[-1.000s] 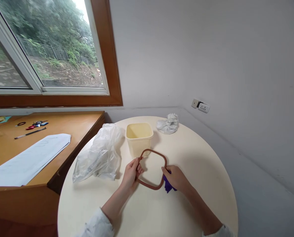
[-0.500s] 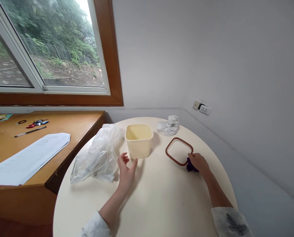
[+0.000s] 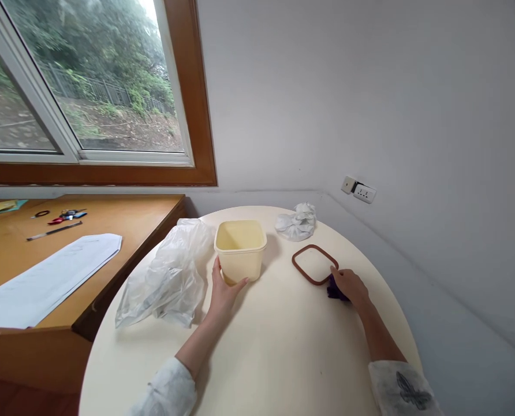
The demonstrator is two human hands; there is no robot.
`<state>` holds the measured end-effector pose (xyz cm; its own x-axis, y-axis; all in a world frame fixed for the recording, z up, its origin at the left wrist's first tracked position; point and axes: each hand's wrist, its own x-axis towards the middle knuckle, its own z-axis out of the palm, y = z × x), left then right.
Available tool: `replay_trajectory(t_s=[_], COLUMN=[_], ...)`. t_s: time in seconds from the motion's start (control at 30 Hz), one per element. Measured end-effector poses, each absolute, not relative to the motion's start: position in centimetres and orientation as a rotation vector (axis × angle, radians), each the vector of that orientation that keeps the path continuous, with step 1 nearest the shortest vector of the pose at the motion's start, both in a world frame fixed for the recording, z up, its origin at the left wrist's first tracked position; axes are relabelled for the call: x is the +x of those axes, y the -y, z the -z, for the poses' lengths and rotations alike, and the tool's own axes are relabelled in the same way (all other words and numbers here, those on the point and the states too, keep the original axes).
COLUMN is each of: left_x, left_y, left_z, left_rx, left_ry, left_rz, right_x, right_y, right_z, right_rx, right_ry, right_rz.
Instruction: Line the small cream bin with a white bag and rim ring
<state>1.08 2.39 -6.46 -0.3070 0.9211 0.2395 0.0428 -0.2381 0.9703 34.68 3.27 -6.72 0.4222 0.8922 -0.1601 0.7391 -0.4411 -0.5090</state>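
Observation:
A pale yellow plastic container [image 3: 241, 263], open at the top, stands upright on the round table. My left hand [image 3: 221, 292] is on its lower near-left corner, fingers along the left side and thumb across the front. My right hand [image 3: 350, 285] is closed over a dark purple cloth [image 3: 336, 290], which is partly hidden under the palm. Its fingertips touch the near-right corner of a brown rounded-square rim [image 3: 299, 270] lying flat. Whether a clear panel fills that rim I cannot tell.
A crumpled clear plastic bag [image 3: 166, 283] lies left of the container. A smaller white bag [image 3: 298, 222] is at the table's far edge [image 3: 251, 208]. On the wooden desk [image 3: 140, 214] at left are paper sheets [image 3: 62, 274], a pen [image 3: 53, 231] and small items.
My left hand has closed in from just in front of the container onto its lower corner. My right hand stays at the rim and cloth.

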Motion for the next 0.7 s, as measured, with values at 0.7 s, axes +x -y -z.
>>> replay_trajectory(t_s=[0.7], left_x=[1.6], left_y=[-3.2], left_z=[5.9], left_rx=[1.146], left_ry=[-1.184], left_rz=[-1.597], right_x=[37.4], right_y=[-1.6], right_z=[7.1], right_rx=[-2.282], right_ry=[1.283], right_rz=[-0.124])
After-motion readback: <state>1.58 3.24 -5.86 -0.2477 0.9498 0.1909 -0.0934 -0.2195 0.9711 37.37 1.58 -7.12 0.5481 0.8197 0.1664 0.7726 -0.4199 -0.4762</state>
